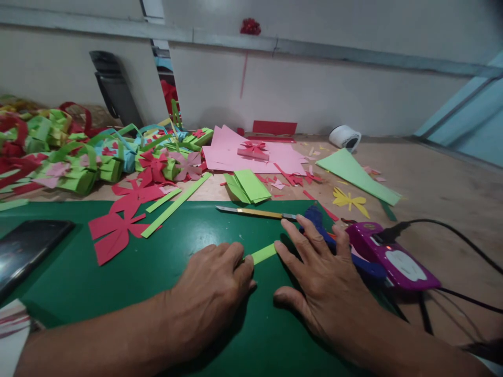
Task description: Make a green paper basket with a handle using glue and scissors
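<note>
A narrow light-green paper strip (264,254) lies on the green cutting mat (157,288) between my hands. My left hand (218,285) is closed, with its thumb and fingers pinching the left end of the strip. My right hand (320,277) is spread over the mat, one fingertip touching the strip's right end. Just beyond that hand lies a craft knife (255,212) with a yellow handle. Blue-handled scissors (367,266) lie partly hidden beneath and beside the right hand. Two longer green strips (178,204) rest at the mat's far left.
Red paper flower cutouts (113,230) and a dark phone (31,251) lie to the left. Small paper baskets (78,173) are heaped behind them. Pink sheets (223,149) and a folded green piece (248,186) sit at the back. A purple power strip (393,259) with cables is on the right.
</note>
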`<state>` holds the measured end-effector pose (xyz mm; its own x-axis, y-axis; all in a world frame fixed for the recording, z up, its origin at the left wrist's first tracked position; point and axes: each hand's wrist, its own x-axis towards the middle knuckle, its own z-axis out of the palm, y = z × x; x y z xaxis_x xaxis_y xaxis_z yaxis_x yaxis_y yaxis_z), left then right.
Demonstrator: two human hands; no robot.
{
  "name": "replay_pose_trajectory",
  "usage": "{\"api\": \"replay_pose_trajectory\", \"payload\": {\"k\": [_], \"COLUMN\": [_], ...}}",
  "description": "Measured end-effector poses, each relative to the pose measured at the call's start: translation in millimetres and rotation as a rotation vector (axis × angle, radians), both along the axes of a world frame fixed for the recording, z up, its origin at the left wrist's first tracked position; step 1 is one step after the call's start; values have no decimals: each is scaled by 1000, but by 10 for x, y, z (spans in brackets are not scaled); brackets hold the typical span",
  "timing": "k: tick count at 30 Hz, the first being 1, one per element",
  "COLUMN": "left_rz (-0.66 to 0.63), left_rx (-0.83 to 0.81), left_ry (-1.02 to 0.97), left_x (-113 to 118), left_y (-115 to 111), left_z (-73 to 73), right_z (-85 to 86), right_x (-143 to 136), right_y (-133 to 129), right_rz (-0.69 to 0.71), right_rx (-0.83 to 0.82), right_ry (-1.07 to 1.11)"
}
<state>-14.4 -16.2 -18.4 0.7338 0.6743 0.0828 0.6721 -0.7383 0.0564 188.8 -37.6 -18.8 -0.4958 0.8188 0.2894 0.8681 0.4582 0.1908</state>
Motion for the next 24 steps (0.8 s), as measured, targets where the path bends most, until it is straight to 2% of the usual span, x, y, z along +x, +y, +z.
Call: {"api": "replay_pose_trajectory", "payload": {"k": [13,21,24], "left_rz": [-13,48,77], "left_rx": [51,-51,-81], "left_ry": [-65,-79,-104], "left_x": [-20,-87,-114], "left_y": [-26,-76,-102], "left_z": [-42,-21,-27], "right_z": [-8,-33,40], "right_x": [19,-15,-20], "right_y": [10,25,-2], "right_rz": [11,12,20], "right_rx": [-31,-48,33], "right_ry": [3,11,38]}}
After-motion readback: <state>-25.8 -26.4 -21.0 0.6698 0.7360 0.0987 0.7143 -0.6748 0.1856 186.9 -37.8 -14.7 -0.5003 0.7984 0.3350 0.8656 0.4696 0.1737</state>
